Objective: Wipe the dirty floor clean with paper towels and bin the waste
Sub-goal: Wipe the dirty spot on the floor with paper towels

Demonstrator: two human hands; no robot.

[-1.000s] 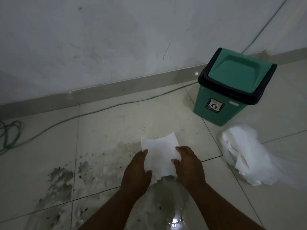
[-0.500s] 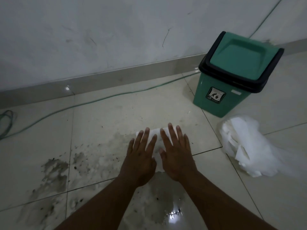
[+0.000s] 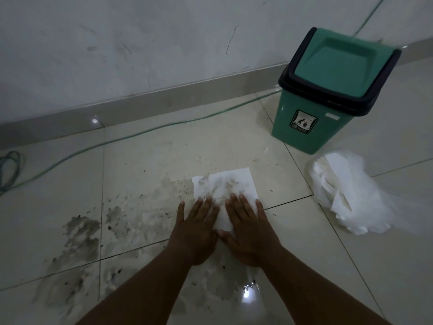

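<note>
Fingers of left hand (image 3: 194, 233) and right hand (image 3: 250, 233) lie straight, slightly spread, pressing paper towel (image 3: 225, 186) onto floor (image 3: 164, 160).

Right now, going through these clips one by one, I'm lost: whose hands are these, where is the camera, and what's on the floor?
The camera sits on a person's head, looking down at their own bare hands. The left hand and right hand press flat on a paper towel laid over the dirty patch on the tiled floor. Nothing is gripped. A green bin with its lid shut stands by the wall, a pile of paper towels beside it, and a green cable runs along the floor.
</note>
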